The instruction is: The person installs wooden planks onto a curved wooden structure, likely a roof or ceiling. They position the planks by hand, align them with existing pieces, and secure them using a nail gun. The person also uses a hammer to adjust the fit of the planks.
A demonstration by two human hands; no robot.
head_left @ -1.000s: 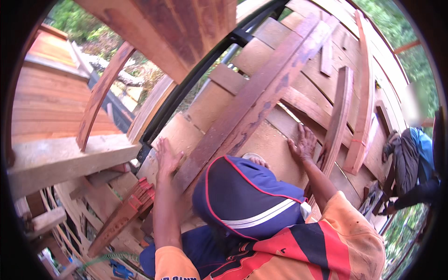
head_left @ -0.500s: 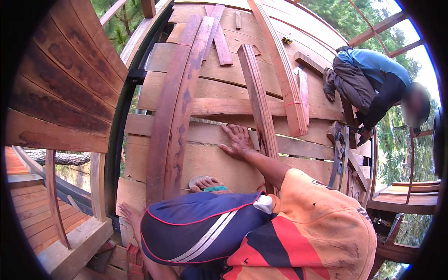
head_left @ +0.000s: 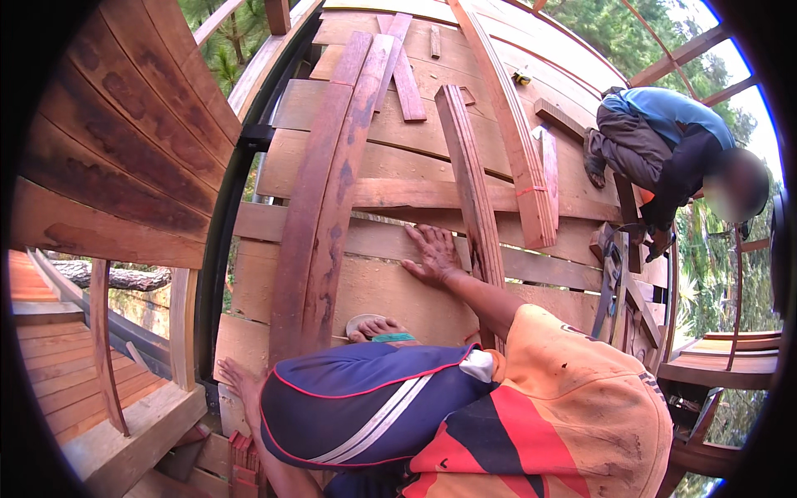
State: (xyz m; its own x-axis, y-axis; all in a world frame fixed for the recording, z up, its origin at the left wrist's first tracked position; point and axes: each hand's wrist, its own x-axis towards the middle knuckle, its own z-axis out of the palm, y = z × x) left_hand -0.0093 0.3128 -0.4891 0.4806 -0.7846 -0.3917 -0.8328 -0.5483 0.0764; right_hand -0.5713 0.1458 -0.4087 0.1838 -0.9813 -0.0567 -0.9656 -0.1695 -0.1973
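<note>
My right hand (head_left: 433, 256) lies spread on a pale floor plank (head_left: 377, 240), just left of a long beam (head_left: 470, 191). At lower left my left hand (head_left: 241, 378) rests with fingers apart on a floorboard near the frame's edge, partly hidden by my navy, striped knee. Between my hands, two long dark red boards (head_left: 314, 232) lie side by side, and my sandalled foot (head_left: 375, 330) is beside them. Short red offcuts (head_left: 247, 465) sit below my left hand.
A co-worker (head_left: 664, 158) in blue crouches at right beside cut timbers (head_left: 618, 282). Loose boards (head_left: 515, 124) and a small yellow tool (head_left: 521, 78) lie further off. A black beam (head_left: 256, 138), a slatted wooden wall (head_left: 124, 133) and lower steps (head_left: 75, 373) are at left.
The view has swung upright from a tilt, bringing the co-worker fully into sight. My left hand has moved back beside my knee; my right hand stays spread on the boards.
</note>
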